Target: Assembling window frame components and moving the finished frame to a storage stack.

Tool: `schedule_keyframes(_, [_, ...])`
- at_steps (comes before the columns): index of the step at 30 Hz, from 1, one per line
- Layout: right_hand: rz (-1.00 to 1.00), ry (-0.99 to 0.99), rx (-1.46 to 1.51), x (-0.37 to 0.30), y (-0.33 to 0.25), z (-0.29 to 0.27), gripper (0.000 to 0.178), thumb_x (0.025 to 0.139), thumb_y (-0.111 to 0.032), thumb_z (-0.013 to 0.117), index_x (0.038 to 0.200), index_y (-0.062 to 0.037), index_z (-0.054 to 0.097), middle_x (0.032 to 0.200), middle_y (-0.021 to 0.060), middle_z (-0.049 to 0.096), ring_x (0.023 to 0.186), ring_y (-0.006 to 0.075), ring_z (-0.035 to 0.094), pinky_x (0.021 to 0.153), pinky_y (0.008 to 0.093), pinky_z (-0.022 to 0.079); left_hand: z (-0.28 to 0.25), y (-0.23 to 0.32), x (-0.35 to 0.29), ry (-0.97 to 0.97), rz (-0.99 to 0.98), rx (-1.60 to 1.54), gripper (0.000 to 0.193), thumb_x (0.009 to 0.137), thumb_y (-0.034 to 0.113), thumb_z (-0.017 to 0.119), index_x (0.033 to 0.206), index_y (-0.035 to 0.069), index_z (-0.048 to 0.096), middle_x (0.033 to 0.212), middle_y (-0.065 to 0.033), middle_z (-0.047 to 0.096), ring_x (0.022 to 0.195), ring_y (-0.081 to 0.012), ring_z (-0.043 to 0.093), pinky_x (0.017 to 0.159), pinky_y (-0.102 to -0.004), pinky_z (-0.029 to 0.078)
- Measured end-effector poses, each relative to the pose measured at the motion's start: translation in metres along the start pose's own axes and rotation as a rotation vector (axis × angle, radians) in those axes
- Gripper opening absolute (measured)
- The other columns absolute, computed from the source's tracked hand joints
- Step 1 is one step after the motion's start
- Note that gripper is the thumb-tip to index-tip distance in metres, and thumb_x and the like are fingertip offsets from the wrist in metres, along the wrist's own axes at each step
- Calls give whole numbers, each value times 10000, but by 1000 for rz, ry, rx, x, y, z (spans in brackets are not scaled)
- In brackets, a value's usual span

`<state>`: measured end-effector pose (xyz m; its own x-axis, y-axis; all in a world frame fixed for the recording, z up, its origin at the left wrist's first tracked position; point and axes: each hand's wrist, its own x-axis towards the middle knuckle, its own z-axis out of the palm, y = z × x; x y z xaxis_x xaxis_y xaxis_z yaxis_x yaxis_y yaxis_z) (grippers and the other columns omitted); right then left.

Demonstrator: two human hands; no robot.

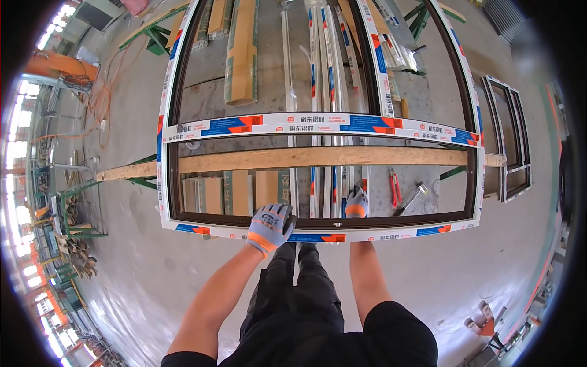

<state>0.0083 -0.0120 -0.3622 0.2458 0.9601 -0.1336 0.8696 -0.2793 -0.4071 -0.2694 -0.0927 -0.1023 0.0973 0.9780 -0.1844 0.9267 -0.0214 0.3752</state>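
Black shirt (pixel 306 336) nearest. Left hand (pixel 271 227) clamped over the near rail of the metal frame (pixel 327 124), which lies across a wooden beam (pixel 269 160). Right hand (pixel 356 202) apart from it, up from under that rail; can't tell if it grips. Rails and crossbars look joined, protective film (pixel 232 125) on; remaining work unclear. Room between beam and near rail; second frame (pixel 516 169) off right edge.

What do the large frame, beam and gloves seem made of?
Large frame: probably metal, smooth and dark where printed film leaves it bare. Beam: wood, tan, seemingly unpainted, faintly streaked. Gloves: likely fabric, matte grey, orange cuffs; darker fingers perhaps rubber-coated.
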Motion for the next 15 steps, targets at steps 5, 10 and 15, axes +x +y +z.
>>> schedule_keyframes(5, [154,-42,-34,-6,-16,15,342,891,-319,581,1059,-27,639,994,204,669,948,379,640,814,469,510,-1,-7,-7,4,-9,18,372,834,304,617,1095,39,616,1059,-147,628,1008,-328,585,921,-431,449])
schedule_keyframes(10, [170,-211,199,1,-14,5,424,904,-416,591,1085,-35,636,981,229,686,907,406,656,792,477,521,-4,-9,-12,-9,-29,61,363,839,304,616,1094,45,614,1068,-145,628,1013,-327,584,918,-434,448])
schedule_keyframes(15, [209,-41,46,-1,-7,4,399,935,-407,549,1028,-29,636,936,208,700,850,392,674,749,505,531,4,-2,-10,-3,-14,41,367,837,300,619,1100,45,611,1069,-147,627,1013,-332,582,913,-434,448])
